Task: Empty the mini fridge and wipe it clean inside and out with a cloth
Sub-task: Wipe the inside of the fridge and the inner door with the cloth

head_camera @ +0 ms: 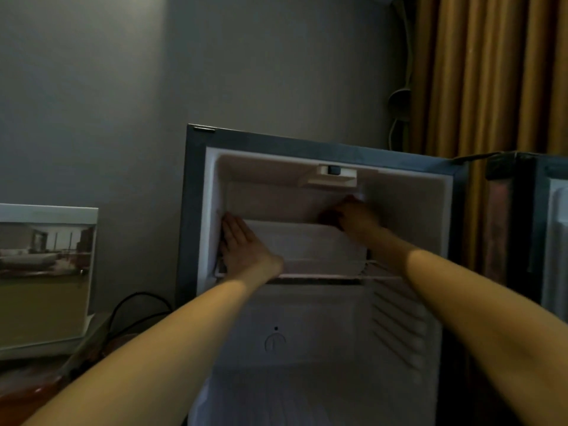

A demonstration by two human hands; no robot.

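The room is dim, with a grey wall (92, 87) and yellow curtains (491, 72). The mini fridge (196, 210) stands in front of me with its door (553, 241) swung open to the right. My left hand (242, 247) lies flat, fingers straight, on the left end of a white tray (307, 244) on the top wire shelf (381, 267). My right hand (353, 216) is at the tray's far right corner. It is too blurry to tell if it grips anything.
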